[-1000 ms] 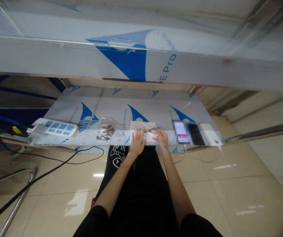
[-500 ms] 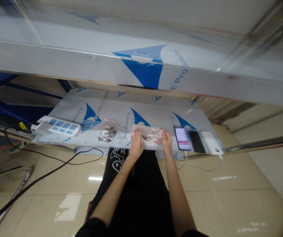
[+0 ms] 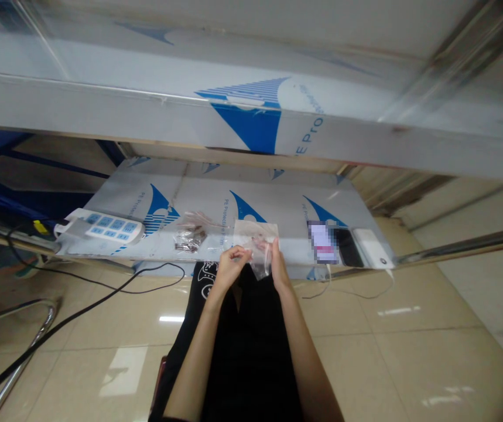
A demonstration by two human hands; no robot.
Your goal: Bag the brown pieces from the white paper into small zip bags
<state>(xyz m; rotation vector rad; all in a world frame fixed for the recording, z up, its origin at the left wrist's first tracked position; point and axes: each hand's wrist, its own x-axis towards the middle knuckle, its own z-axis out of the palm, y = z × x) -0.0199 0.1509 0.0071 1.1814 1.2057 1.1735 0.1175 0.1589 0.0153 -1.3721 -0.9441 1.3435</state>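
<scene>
A small clear plastic bag [image 3: 260, 268] hangs over the near edge of the shelf, between my two hands. The fingers of my left hand [image 3: 232, 264] are pinched together at the bag's left side. On its right side, my right hand [image 3: 279, 268] grips it with the fingers fairly straight and the thumb hidden. Behind the fingers a whitish flat sheet [image 3: 255, 227] lies on the shelf; whether it belongs to the bag I cannot tell. Left of my left hand lies another clear plastic bag [image 3: 191, 237] with small dark pieces in it.
The shelf [image 3: 181, 187] has printed protective film. A white power strip [image 3: 109, 227] lies at its left end. A lit phone [image 3: 321, 243], a dark phone [image 3: 348, 246] and a white device [image 3: 370, 249] lie at the right. A higher shelf [image 3: 146, 105] overhangs the back.
My left hand has come off its flat position and pinched, nearer to me. The right hand moved left. The bag turned, and its end now hangs over the near edge.
</scene>
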